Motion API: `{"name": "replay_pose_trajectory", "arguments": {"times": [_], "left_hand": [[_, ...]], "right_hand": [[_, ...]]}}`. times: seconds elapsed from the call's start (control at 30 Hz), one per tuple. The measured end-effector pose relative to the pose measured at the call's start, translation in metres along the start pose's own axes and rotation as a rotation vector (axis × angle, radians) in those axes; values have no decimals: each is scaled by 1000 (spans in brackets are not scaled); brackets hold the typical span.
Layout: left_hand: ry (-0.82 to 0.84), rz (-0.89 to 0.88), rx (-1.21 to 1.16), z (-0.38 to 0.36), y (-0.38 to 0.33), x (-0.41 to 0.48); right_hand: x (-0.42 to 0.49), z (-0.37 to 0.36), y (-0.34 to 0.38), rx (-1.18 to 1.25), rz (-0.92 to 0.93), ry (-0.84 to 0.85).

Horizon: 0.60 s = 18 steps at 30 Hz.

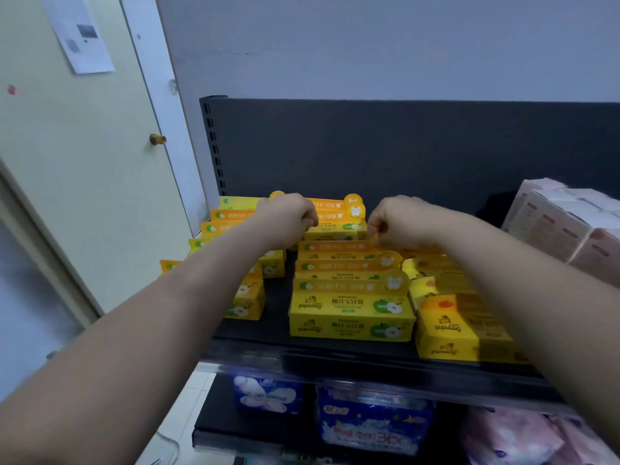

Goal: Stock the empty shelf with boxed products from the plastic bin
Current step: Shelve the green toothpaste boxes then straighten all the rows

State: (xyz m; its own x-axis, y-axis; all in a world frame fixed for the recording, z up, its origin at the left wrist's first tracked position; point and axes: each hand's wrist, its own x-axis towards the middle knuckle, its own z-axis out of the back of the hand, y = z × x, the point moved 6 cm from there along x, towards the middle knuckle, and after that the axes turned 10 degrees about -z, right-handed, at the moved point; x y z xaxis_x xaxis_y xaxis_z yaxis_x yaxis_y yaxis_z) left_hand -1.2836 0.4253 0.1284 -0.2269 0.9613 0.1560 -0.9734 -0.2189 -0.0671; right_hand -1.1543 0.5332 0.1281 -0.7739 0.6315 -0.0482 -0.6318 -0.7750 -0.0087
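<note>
Both hands deep among the yellow boxes

Bare forearms fill the foreground, the left forearm (151, 330) reaching in from the lower left and the right forearm (536, 280) from the right edge, both stretched over the dark shelf (268, 325). Below its clear front rail (335, 360), a lower shelf (214, 427) carries blue wrapped packs (372, 427) and pink wrapped packs (513, 437).

On the upper shelf the yellow boxes (350, 317) stand in columns running front to back. The middle column begins with two boxes stacked at the front edge, and more stand behind them with orange tabs upright. A left column (248, 300) lies partly under the left forearm. To the right, just beside the middle column, are yellow boxes with orange print (449, 333).

Farther in, the left hand (288, 216) is knuckles-up with its fingers curled down against the rear boxes of the middle column; whether it grips one cannot be told. The right hand (399, 219), also curled, pinches the orange tab of the pinched box (332, 247), midway back in that column.

Pale pink cartons (563, 223) are stacked at the right end of the shelf. Behind everything rises the dark back panel (402, 146), then a grey wall (369, 45), with a cream door (84, 179), its brass knob (157, 139) and a taped paper sheet (80, 31) at the left
</note>
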Motion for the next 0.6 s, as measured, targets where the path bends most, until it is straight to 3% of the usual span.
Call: {"name": "replay_pose_trajectory", "arguments": {"times": [0.13, 0.23, 0.37, 0.6], "left_hand": [[-41, 60, 58, 2, 14, 22], [0, 76, 161, -8, 18, 42], [37, 58, 205, -16, 22, 59], [82, -86, -20, -12, 11, 68]], "right_hand": [[10, 19, -5, 210, -3, -45], [38, 20, -2, 146, -34, -147], [70, 3, 3, 93, -53, -118], [59, 8, -15, 108, -64, -13]]}}
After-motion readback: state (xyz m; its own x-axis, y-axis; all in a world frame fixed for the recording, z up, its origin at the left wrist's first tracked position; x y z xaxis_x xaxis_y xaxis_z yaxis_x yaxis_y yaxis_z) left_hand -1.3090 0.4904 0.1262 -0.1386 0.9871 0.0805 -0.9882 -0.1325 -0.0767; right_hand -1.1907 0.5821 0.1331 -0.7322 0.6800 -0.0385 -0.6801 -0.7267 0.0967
